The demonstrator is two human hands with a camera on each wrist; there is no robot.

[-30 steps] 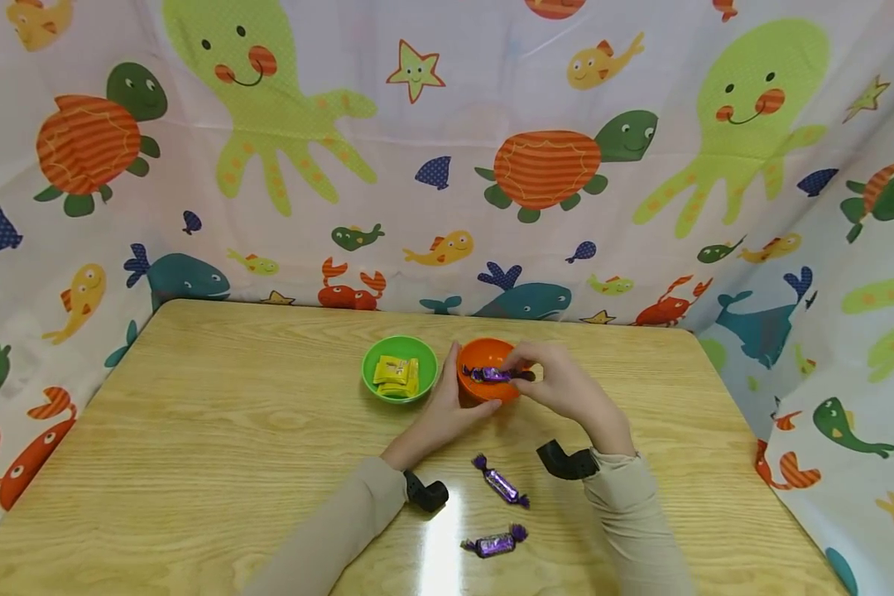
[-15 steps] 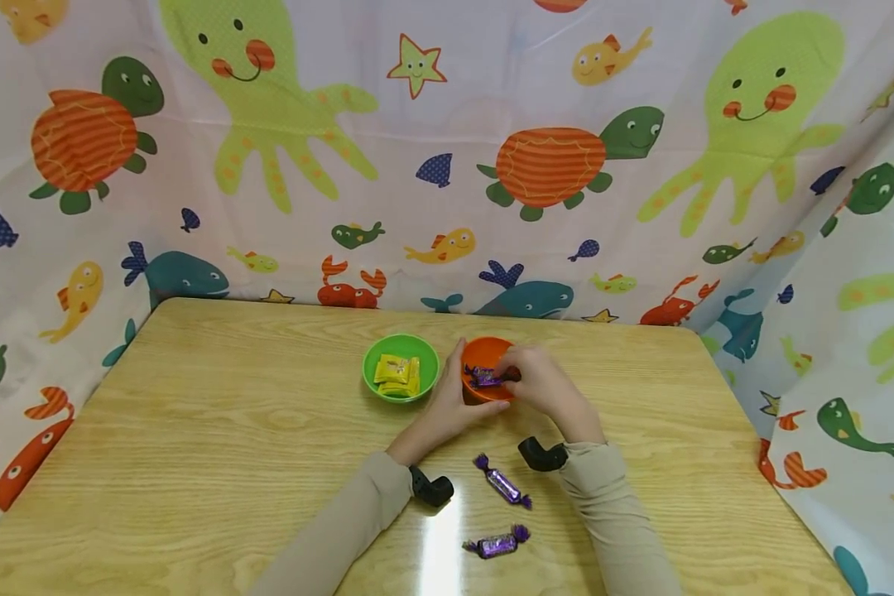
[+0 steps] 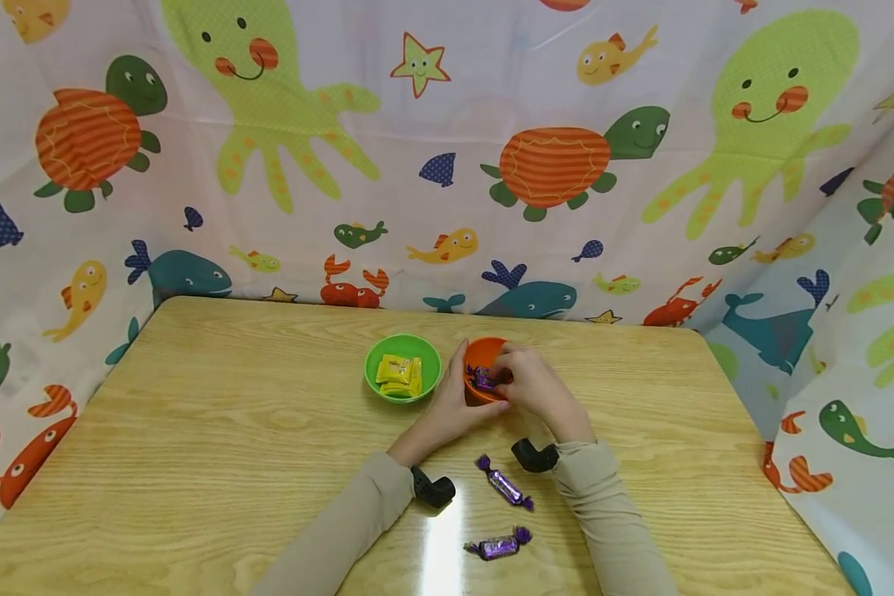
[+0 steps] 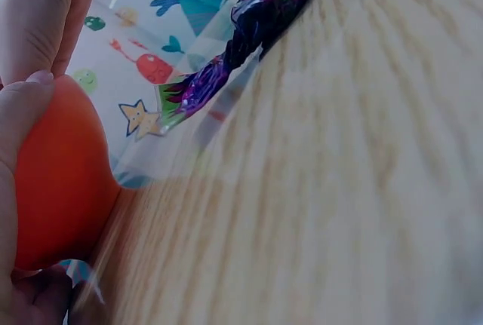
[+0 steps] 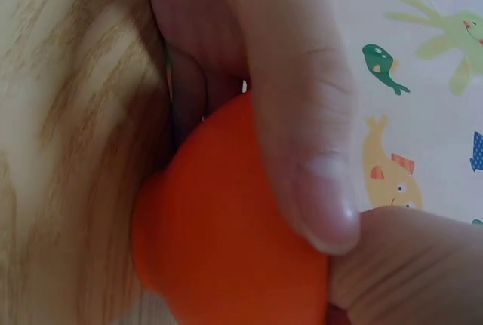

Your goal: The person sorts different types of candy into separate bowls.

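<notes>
In the head view my left hand holds an orange bowl, fingers along its left side and thumb across the near side. The left wrist view shows that thumb near the rim of the orange bowl. My right hand reaches over the bowl's right rim, its fingertips inside on a purple-wrapped candy. The fingers partly cover this candy. Two more purple twist-wrapped candies lie on the table nearer me, one slanted and one almost level.
Left of the orange bowl, close to my left fingers, stands a green bowl with several yellow packets. The wooden table ends at the back against a curtain printed with sea animals.
My right hand has moved left and deeper into the orange bowl, lowering the purple candy inside. My left hand stays round the bowl.
</notes>
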